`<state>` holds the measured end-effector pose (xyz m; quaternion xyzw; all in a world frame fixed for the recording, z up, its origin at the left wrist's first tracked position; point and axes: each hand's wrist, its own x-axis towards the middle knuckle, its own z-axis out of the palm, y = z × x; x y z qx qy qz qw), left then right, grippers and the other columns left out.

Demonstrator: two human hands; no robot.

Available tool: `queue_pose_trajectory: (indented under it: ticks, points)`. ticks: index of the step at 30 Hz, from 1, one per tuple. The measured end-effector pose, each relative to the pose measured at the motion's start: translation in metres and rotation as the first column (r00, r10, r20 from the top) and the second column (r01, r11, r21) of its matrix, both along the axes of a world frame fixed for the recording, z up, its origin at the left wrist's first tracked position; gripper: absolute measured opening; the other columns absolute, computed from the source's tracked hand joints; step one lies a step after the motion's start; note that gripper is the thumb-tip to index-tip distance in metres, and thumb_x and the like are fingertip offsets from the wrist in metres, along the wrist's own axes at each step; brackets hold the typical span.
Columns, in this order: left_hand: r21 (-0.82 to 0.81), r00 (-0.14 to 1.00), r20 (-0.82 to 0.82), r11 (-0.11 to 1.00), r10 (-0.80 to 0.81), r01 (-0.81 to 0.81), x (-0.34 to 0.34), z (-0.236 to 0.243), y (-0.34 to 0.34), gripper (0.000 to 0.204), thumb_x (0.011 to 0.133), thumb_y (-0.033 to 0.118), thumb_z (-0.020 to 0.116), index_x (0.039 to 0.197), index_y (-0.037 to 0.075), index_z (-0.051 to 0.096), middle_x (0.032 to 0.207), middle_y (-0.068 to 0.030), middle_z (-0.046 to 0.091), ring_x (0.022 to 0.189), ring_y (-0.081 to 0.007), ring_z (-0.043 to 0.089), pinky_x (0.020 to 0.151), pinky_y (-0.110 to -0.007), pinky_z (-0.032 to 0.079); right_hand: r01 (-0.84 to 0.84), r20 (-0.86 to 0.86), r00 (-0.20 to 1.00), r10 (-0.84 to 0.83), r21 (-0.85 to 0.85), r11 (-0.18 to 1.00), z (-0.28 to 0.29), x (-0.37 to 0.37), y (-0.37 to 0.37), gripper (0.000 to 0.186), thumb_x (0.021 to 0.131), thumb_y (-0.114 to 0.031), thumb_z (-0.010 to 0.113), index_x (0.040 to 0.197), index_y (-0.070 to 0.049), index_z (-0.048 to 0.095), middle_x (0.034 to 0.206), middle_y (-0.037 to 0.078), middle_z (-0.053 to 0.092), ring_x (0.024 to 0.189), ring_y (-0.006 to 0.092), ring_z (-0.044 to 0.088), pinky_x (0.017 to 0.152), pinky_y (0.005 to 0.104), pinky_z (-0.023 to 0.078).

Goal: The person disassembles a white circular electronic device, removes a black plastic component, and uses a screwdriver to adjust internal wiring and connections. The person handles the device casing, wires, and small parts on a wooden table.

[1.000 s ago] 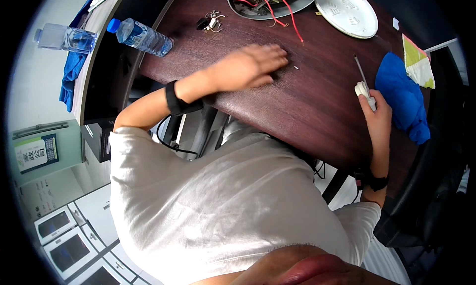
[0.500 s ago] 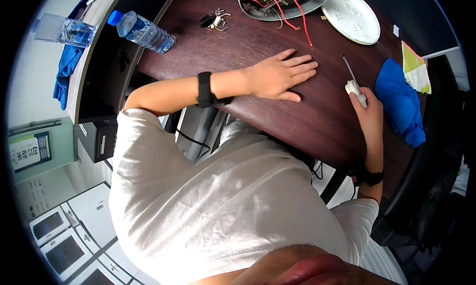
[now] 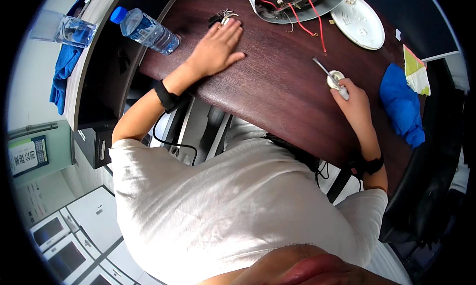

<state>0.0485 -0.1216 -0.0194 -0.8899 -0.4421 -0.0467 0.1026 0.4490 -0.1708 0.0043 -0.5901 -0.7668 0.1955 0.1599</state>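
My left hand (image 3: 214,52) lies flat with its fingers stretched out, and its fingertips reach a small pile of metal and black parts (image 3: 225,16), partly covering it. On the right, my right hand (image 3: 354,102) is closed around a screwdriver (image 3: 325,68), whose metal shaft points up and to the left. The same hand also holds a small white round plastic piece (image 3: 335,77) against the tool. Beyond the hands, an open white appliance housing (image 3: 292,7) shows red wires (image 3: 303,27) and metal parts inside. A white round cover (image 3: 364,24) lies beside it.
A water bottle with a blue cap (image 3: 148,32) stands at the left of the dark wooden table (image 3: 267,91). Blue cloth (image 3: 399,99) and a yellow and white cloth (image 3: 416,71) lie at the right edge. A black chair (image 3: 421,200) stands beyond that edge.
My left hand has moved left and away from me, from mid-table to the pile of small parts. My right hand has shifted slightly left with the screwdriver and white piece, which are now turned differently.
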Motion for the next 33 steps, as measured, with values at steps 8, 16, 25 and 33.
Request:
queue_pose_trajectory:
  ticks: [8, 16, 25, 33]
  points:
    - [-0.008, 0.996, 0.017, 0.996, 0.092, -0.092, -0.029, 0.007, 0.021, 0.065, 0.098, 0.049, 0.041, 0.145, 0.003, 0.037, 0.156, -0.0167, 0.025, 0.146, -0.0328, 0.016, 0.117, -0.051, 0.014, -0.12, 0.066, 0.991, 0.116, 0.061, 0.991, -0.005, -0.056, 0.012, 0.038, 0.083, -0.031, 0.069, 0.109, -0.006, 0.055, 0.078, 0.02, 0.067, 0.072, 0.0369, 0.067, 0.065, 0.0453, 0.054]
    - [-0.305, 0.842, 0.52, 0.952, 0.141, 0.029, -0.017, 0.106, 0.036, 0.048, 0.093, 0.03, 0.061, 0.133, 0.003, 0.052, 0.131, -0.0218, 0.056, 0.119, -0.0339, 0.056, 0.101, -0.04, 0.044, -0.28, -0.431, 0.88, 0.199, -0.133, 0.951, 0.009, -0.036, 0.004, 0.042, 0.083, -0.006, 0.063, 0.122, -0.003, 0.049, 0.095, 0.012, 0.063, 0.079, 0.0237, 0.064, 0.071, 0.0346, 0.051]
    - [0.112, 0.729, 0.677, 0.993, -0.097, 0.029, 0.062, 0.186, 0.067, 0.048, 0.089, 0.025, 0.065, 0.132, 0.006, 0.055, 0.127, -0.0154, 0.06, 0.118, -0.027, 0.057, 0.102, -0.036, 0.041, -0.178, -0.647, 0.762, -0.001, -0.211, 0.961, 0.067, 0.025, 0.009, 0.054, 0.088, 0.001, 0.057, 0.139, -0.008, 0.041, 0.109, 0.008, 0.057, 0.079, 0.0116, 0.059, 0.055, 0.0215, 0.049]
    - [0.122, 0.754, 0.646, 0.991, -0.115, 0.047, 0.107, 0.181, 0.094, 0.05, 0.08, 0.02, 0.073, 0.126, 0.006, 0.059, 0.137, -0.02, 0.051, 0.133, -0.0357, 0.043, 0.111, -0.04, 0.033, -0.046, -0.451, 0.878, 0.162, 0.259, 0.965, 0.079, 0.0, 0.053, 0.035, 0.086, -0.002, 0.065, 0.12, -0.003, 0.058, 0.104, 0.008, 0.064, 0.089, 0.0114, 0.062, 0.076, 0.0254, 0.049]
